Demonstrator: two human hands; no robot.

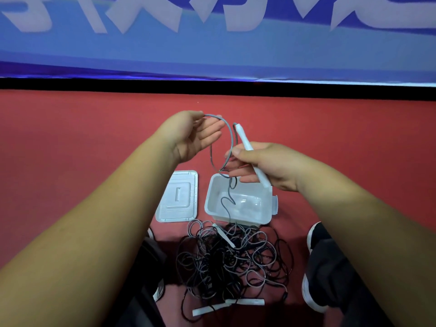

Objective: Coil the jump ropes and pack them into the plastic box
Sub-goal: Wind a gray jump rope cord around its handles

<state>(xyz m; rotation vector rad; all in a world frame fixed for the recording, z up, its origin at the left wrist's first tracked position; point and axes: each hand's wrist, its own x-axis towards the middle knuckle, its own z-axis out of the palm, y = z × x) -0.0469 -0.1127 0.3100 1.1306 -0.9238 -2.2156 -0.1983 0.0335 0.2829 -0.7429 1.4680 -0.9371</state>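
Grey rope [230, 138] was up in the air above the plastic box [240, 219], one loop started. The cord arched from our left hand [195, 135] across to the white handle [250, 152] in our right hand [259, 168]. Its tail hung down past the box into the tangle [231, 260] on the red floor [70, 149]. Whether it touched the box, we could not tell.

Right fingers [238, 162] were curled round the handle, thumb on top, a firm hold. Left fingers [212, 128] were mostly straight. The thumb seemed to pinch the cord at the loop's top, though that was not fully clear.

The box stood open, lid [177, 197] just beside it on the left. Two more handles [245, 302] lay at the tangle's near edge.

We judged the step to be winding the first coils. To do it well:
- We needed the handle kept still as an anchor.
- Each turn had to be laid the same size, small enough for the box.
- Slack had to be fed slowly so the grey tail lifted clear of the black cords.

The risk was a snag in the pile yanking the coils loose.
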